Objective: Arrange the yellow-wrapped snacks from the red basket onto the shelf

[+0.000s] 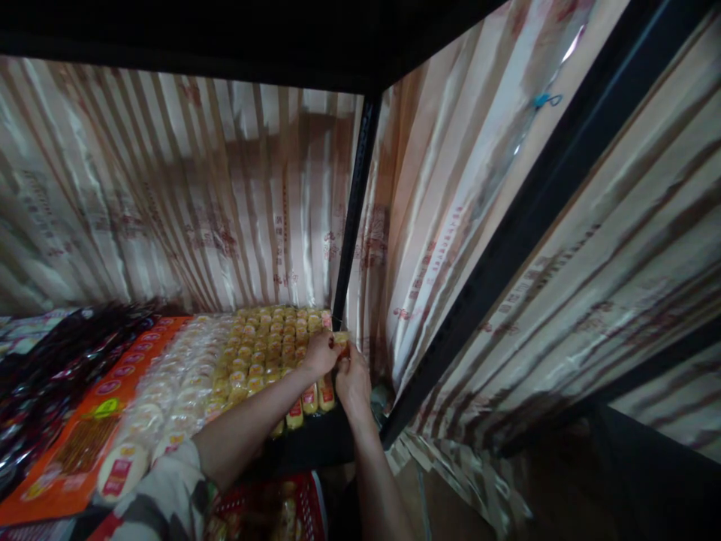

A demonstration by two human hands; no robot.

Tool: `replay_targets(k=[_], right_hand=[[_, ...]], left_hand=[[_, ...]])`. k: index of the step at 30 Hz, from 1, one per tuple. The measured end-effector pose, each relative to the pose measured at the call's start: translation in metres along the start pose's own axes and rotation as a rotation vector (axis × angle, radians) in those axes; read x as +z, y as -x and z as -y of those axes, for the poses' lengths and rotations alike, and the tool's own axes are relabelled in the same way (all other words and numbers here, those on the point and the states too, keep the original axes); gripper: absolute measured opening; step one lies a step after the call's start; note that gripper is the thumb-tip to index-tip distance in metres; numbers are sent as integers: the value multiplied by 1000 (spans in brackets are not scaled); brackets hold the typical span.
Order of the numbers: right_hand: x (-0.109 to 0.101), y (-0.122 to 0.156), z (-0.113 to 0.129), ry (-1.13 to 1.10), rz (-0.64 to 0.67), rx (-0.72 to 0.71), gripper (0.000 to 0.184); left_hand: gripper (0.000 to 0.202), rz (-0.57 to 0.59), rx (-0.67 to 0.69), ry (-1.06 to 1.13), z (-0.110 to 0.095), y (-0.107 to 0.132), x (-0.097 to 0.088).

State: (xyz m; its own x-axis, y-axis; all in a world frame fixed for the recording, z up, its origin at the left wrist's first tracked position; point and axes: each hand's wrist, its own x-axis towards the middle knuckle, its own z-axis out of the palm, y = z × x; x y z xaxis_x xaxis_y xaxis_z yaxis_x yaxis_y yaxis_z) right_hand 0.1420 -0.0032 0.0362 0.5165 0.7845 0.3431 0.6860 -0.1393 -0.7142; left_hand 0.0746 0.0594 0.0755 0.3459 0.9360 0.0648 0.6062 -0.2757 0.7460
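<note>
A small yellow wrapped snack cake (341, 338) is between my two hands at the back right corner of the shelf. My left hand (320, 356) has its fingers closed on the cake's left side. From below and to the right, my right hand (354, 376) closes on the same cake; its fingertips are partly hidden. Just left of the hands, rows of yellow wrapped cakes (259, 346) stand packed together. A few with red labels (309, 398) lie at the front edge, below my left wrist.
Left of the cakes are clear-wrapped round white pastries (147, 421), an orange packet (73, 466) and dark shiny packets (61, 383). A red basket (318, 503) with wrapped items sits below. Black shelf posts (356, 203) and printed curtain sheeting (253, 203) border the corner.
</note>
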Motion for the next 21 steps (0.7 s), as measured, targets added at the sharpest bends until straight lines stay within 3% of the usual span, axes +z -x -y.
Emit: replay_targets(k=[7, 16, 21], right_hand=[[7, -22, 2, -48, 10, 38, 48], [23, -53, -9, -177, -50, -66, 38], [38, -61, -17, -184, -76, -18, 36]], left_hand=[[32, -35, 12, 37, 4, -26, 4], [23, 7, 111, -179, 3, -57, -3], [20, 24, 181, -414, 5, -67, -6]])
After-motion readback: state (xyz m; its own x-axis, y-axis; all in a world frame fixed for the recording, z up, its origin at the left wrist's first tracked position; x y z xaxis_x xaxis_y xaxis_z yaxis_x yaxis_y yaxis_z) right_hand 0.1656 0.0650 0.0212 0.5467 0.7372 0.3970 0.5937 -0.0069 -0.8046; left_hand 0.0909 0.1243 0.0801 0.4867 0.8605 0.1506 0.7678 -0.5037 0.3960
